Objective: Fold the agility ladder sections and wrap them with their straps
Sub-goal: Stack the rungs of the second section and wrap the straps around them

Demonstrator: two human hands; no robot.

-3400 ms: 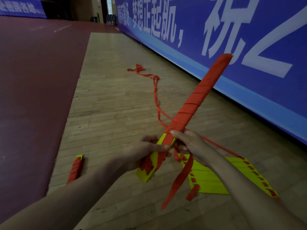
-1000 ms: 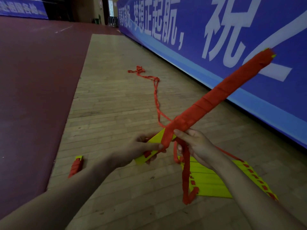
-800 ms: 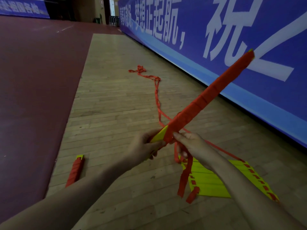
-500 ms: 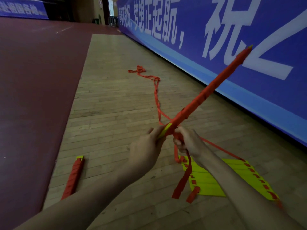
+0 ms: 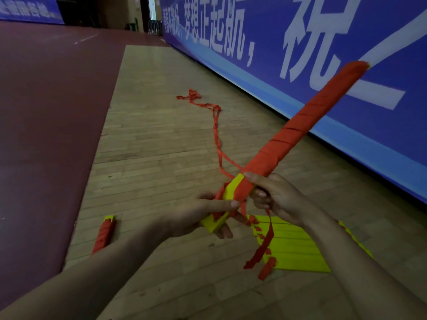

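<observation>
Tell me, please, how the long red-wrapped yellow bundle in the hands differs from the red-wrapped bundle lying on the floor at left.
The long red-wrapped yellow bundle is gripped by the left hand and right hand, tilted up in the air; the red-wrapped floor bundle lies flat on the wooden floor, untouched. The held one trails a loose red strap tail; the floor one shows none. Both show yellow ends under red strap winding.

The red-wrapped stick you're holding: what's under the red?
Yellow ladder rungs show bare at the near end, in the left hand, and a yellow tip at the far end. Between, the red strap hides everything; the right hand grips there.
</observation>
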